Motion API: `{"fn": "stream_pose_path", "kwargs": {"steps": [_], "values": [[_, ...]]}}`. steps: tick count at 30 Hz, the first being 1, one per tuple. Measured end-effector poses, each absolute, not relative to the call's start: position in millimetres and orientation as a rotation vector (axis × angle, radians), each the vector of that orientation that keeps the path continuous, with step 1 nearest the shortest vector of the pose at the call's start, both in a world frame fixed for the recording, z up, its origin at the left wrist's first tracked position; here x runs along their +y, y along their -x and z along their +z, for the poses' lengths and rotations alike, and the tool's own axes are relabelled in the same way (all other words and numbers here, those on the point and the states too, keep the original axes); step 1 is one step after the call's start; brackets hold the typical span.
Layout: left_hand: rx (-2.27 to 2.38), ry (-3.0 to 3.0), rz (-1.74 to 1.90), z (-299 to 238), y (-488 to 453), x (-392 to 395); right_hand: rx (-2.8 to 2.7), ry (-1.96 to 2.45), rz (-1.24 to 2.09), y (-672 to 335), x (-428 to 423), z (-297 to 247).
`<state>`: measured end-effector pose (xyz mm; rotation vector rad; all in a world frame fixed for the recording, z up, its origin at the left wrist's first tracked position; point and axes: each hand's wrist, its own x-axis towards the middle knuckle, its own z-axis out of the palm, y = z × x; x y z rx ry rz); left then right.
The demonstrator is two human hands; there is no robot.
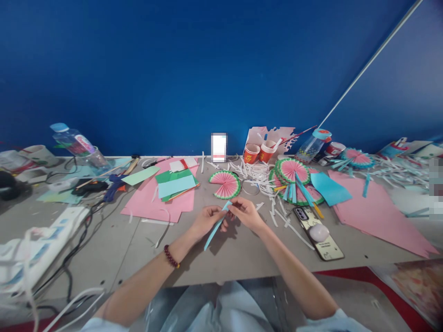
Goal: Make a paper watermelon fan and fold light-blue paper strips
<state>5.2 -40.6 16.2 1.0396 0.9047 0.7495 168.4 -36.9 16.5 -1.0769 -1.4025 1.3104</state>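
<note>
A narrow light-blue paper strip (pixel 213 233) slants between my two hands above the grey table. My left hand (pixel 209 219) is closed, pinching the strip near its upper part. The fingers of my right hand (pixel 245 213) grip its top end. Just beyond my hands lies a pleated paper fan (pixel 226 183) in pink with a green rim, opened to most of a circle. More pink-and-green pleated fans (pixel 292 171) are piled to the right, with blue strips on them.
Pink paper sheets (pixel 377 212) lie at right, beside a phone (pixel 325 244) in a patterned case. Left are coloured papers (pixel 176 186), a plastic bottle (pixel 74 140), cables and a power strip (pixel 44 249). Paper cups (pixel 251 153) and white paper scraps (pixel 258 177) sit near the wall.
</note>
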Motion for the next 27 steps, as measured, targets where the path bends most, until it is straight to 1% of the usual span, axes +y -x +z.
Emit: {"fn": "stream_pose_path", "kwargs": {"steps": [9,13,21,27], "values": [[0.929,-1.1,0.75,12.5,-7.6,-40.9,-1.473,1.079,1.366,-168.6,-37.7,15.7],[0.941,-1.124,0.746,12.7,-7.8,-41.7,-1.518,1.109,1.334,-169.6,-35.2,11.2],[0.899,-1.081,0.741,15.3,-9.3,-42.0,-1.373,1.074,1.416,-169.2,-32.5,12.1],[0.875,-1.053,0.728,14.0,-9.3,-40.8,-1.375,1.109,1.352,-169.7,-33.2,15.5]]}}
